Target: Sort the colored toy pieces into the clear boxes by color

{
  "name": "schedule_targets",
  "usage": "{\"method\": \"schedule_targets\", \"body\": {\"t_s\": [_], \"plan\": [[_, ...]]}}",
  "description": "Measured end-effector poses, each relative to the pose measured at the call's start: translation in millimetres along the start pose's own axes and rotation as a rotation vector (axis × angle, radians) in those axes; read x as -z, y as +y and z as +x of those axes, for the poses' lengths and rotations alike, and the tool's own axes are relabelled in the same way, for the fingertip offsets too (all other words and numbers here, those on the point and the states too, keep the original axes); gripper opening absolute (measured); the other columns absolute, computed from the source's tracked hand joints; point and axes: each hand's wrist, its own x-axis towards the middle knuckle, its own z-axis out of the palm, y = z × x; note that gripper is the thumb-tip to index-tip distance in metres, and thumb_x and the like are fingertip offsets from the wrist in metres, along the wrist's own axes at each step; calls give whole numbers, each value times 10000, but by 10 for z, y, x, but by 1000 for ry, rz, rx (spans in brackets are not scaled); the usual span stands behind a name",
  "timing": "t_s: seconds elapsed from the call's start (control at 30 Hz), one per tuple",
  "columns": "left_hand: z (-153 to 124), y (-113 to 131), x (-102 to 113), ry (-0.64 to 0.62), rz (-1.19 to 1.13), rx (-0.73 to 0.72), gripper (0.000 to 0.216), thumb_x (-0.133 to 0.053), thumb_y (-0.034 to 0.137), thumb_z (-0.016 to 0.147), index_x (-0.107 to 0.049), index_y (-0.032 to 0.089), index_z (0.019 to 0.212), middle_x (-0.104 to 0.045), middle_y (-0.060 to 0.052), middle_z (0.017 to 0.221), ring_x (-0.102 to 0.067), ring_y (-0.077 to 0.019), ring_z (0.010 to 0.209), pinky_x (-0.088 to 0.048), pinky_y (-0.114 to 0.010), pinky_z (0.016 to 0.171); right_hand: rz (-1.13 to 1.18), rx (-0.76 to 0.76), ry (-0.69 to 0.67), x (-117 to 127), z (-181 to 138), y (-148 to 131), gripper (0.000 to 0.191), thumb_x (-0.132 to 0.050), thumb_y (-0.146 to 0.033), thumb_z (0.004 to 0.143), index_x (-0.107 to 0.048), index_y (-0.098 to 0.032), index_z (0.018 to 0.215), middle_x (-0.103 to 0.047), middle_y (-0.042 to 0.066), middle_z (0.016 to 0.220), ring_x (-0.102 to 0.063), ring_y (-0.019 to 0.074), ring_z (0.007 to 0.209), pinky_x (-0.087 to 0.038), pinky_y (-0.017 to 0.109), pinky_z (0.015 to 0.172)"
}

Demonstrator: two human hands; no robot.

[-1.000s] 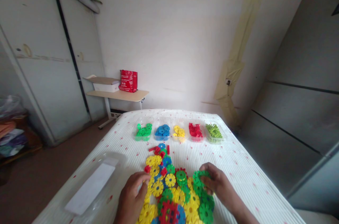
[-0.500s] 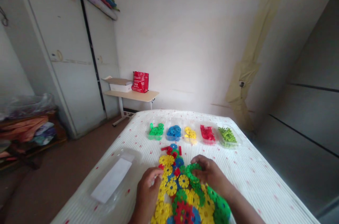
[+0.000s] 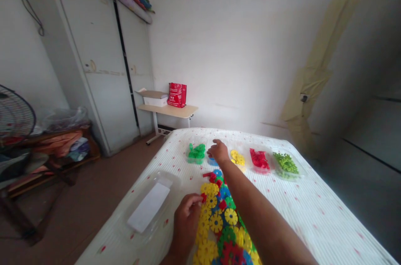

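My left hand [image 3: 188, 215] is beside the left edge of a spread of notched plastic disks. Its fingers are curled, with the tips at a small red plastic piece [image 3: 204, 198]. Yellow snowflake disks [image 3: 216, 222] run along that side, mixed with green, blue and red ones. My right hand [image 3: 219, 152] reaches across the spread to a tub of blue disks [image 3: 213, 161], which it mostly covers. Its fingers are apart, and I see nothing between them. The right forearm hides part of the spread. Just left of this hand stands a tub of green disks [image 3: 196, 153].
Tubs of yellow disks [image 3: 237, 158], red pieces [image 3: 259, 160] and light-green pieces [image 3: 286, 163] stand to the right in the row. A clear plastic tray [image 3: 156, 204] with a white paper strip lies at the left. Behind are a small table [image 3: 175, 110] and a red bag [image 3: 177, 95].
My right hand has moved away from the green disks at the spread's right side, forward to the blue tub. My left hand stays by the red piece. The camera view has turned slightly left.
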Motion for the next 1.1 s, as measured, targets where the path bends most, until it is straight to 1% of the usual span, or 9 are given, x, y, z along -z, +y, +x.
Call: {"method": "schedule_targets", "body": {"t_s": [0.17,0.27,0.37,0.43,0.6,0.77,0.9,0.97,1.1], "plan": [[2,-12,-10,-1,17,-25,187,-495,249,755,-668,184,782,-687,-63,848,-632,-196,822,-492,-294,743,-90,-28,82,110,-22,18,318,-528,-332,889,-535,-167,1161,-563,67,1166,-581,202,978,-501,405,818],[11,-21,-22,-5,31,-43,193,-492,257,754,-670,187,779,-686,-61,841,-634,-198,818,-495,-298,736,-146,-52,140,289,-89,51,319,-533,-331,888,-531,-168,1161,-562,69,1162,-583,192,965,-506,399,808],[11,-25,-29,-7,53,-58,203,-479,256,757,-667,187,786,-684,-62,840,-638,-196,814,-502,-301,733,-240,-111,210,598,-303,168,236,-557,-332,851,-597,-140,983,-644,33,865,-612,146,689,-509,301,619],[8,-25,-33,-9,74,-68,206,-472,250,757,-664,187,797,-683,-63,849,-639,-195,822,-507,-303,740,-374,-175,284,840,-518,290,182,-557,-334,779,-597,-159,803,-600,-22,591,-552,126,482,-439,255,482],[18,-35,-58,-7,154,-98,248,-466,208,728,-654,193,888,-670,-67,930,-631,-198,881,-517,-307,748,-616,-245,396,1257,-976,540,231,-478,-382,707,-595,-196,778,-622,-17,568,-551,152,476,-431,270,511],[94,-83,-85,-8,269,-126,304,-451,219,725,-647,189,955,-645,-90,1029,-606,-220,946,-522,-328,751,-724,-236,401,1283,-1011,595,251,-420,-383,717,-589,-210,783,-656,6,638,-587,177,545,-442,277,562],[248,-80,-123,-43,397,-154,374,-484,222,722,-645,190,1059,-615,-102,1148,-529,-252,1102,-416,-393,957,-810,-175,359,1257,-964,607,238,-415,-357,713,-599,-212,753,-681,36,721,-632,211,685,-445,288,643],[340,-52,-168,-85,460,-155,387,-469,178,729,-649,202,1070,-624,-84,1154,-523,-238,1112,-370,-376,1000,-820,-170,360,1257,-966,612,235,-412,-349,714,-602,-214,746,-682,41,721,-635,216,691,-444,291,650],[480,30,-285,-171,583,-114,388,-462,104,734,-672,242,1029,-663,-54,1078,-547,-221,1048,-376,-334,962,-817,-158,363,1257,-981,605,227,-413,-337,720,-607,-222,736,-684,38,719,-635,214,696,-447,286,652]]}}
